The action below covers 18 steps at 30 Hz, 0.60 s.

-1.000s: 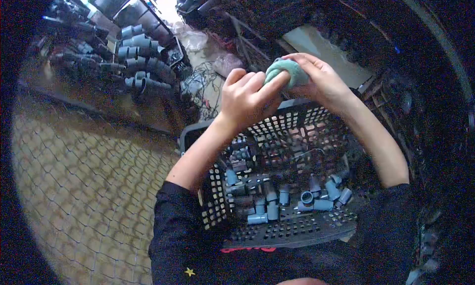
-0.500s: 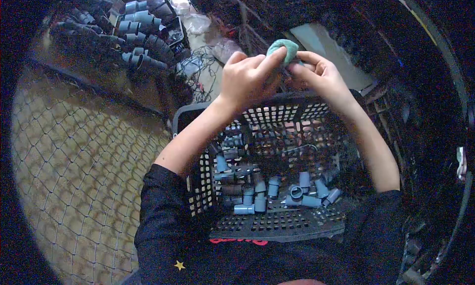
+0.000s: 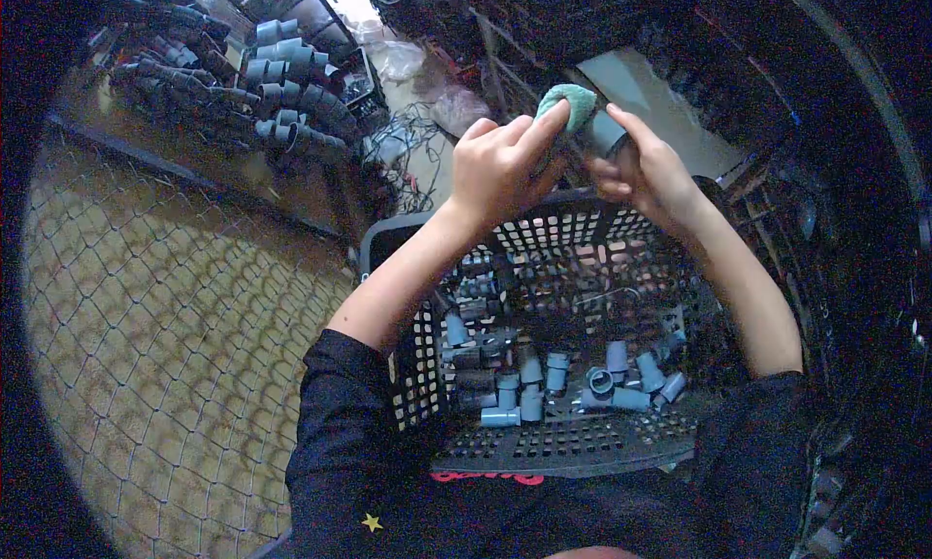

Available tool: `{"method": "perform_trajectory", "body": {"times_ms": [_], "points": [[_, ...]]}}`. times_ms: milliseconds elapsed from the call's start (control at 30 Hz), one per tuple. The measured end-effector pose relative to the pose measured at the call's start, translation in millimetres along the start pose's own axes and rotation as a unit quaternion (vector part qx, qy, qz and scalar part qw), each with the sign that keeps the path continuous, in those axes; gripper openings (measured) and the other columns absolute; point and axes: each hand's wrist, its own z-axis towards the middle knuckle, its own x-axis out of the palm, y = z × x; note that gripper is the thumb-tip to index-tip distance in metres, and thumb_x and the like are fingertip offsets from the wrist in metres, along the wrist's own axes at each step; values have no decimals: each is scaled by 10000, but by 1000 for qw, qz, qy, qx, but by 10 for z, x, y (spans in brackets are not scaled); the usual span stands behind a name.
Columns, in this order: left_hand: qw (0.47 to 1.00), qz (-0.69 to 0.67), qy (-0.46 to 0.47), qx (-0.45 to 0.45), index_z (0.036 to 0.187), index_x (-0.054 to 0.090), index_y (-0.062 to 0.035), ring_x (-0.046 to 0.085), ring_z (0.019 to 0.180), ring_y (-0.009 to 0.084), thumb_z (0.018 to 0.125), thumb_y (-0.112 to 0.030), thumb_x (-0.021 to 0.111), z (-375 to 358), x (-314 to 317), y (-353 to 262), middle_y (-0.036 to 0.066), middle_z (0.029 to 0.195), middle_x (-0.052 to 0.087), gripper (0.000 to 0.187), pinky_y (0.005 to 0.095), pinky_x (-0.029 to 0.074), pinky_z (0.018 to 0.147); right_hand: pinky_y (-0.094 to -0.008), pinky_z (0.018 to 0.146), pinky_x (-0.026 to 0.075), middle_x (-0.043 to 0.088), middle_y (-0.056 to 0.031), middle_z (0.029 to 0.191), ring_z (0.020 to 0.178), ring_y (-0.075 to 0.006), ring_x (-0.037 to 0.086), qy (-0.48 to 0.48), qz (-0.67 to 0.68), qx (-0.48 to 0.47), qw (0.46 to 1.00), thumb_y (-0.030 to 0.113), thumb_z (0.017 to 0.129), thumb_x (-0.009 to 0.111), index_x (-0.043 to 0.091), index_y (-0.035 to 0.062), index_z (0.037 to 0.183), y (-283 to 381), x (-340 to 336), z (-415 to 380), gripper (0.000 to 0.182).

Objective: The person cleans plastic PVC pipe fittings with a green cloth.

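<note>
Grey PVC pipe fitting [image 3: 606,132] pinched in right hand [image 3: 649,171], raised over black perforated crate [image 3: 573,443] | left hand [image 3: 500,166] presses green cloth [image 3: 568,101] against fitting end, both grips closed | loose fittings [image 3: 544,379] lie in crate below, within reach.

Two hands, left [image 3: 500,171] and right [image 3: 649,171], one green cloth [image 3: 569,101], one black basket [image 3: 544,443], one held pipe fitting [image 3: 607,132]
</note>
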Motion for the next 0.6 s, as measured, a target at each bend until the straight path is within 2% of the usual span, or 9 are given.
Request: {"method": "perform_trajectory", "body": {"times_ms": [67,167,233,267,367,400,500,533,600], "points": [[1000,-2,-8,8,1258,554,-116,642,667,244,745,-258,716,7,-7,18,67,865,677,557,352,455,575,-241,502,343,458,4,678,546,-96,407,39,78,11,996,438,1012,323,518,79,1039,30,-5,-16,409],[999,4,-41,13,1222,569,-171,583,575,181,735,-297,714,25,24,25,-3,705,576,524,331,414,526,-245,536,346,458,5,681,546,-98,396,60,155,-1,986,433,1014,306,506,82,1098,59,26,-49,413],[999,24,29,-14,1221,567,-170,623,630,231,742,-308,715,-2,-3,-4,39,759,624,520,365,453,564,-249,552,342,467,5,689,551,-97,390,30,152,-33,987,436,1011,305,504,83,1136,102,57,-46,424],[997,32,63,-28,1221,566,-169,642,657,256,746,-314,716,-8,0,-17,59,786,648,519,382,472,583,-257,592,406,554,-15,768,604,-100,480,49,132,-51,989,435,997,356,509,77,1186,137,26,-38,433],[984,47,151,-83,1175,580,-200,654,654,274,770,-356,690,-64,133,12,77,783,665,448,373,482,591,-274,692,483,626,-57,893,715,-133,585,-171,-3,-91,981,428,978,426,517,56,1198,222,73,-29,442],[987,15,135,-90,1157,582,-193,662,666,309,817,-374,651,-93,185,72,113,778,676,391,397,499,590,-293,787,511,640,-88,1011,842,-158,629,-151,-38,-121,980,373,935,562,527,32,1179,164,-174,26,421],[977,20,163,-135,1099,568,-175,653,620,305,815,-310,646,-95,187,45,104,702,660,324,433,492,534,-285,781,509,628,-93,1044,872,-150,614,-295,-155,-214,918,306,889,657,511,12,1187,128,-320,141,443],[972,9,182,-145,1100,567,-164,660,655,325,830,-312,634,-74,163,35,126,741,673,316,464,509,549,-298,807,497,619,-90,1072,909,-160,604,-346,-171,-208,899,285,848,716,493,7,1206,142,-466,185,505],[973,-8,179,-143,1158,566,-189,659,687,343,852,-352,621,-108,214,69,139,775,675,350,469,513,576,-308,828,484,619,-94,1068,918,-180,600,-394,-206,-245,862,302,845,721,482,1,1215,92,-762,252,533]]}}
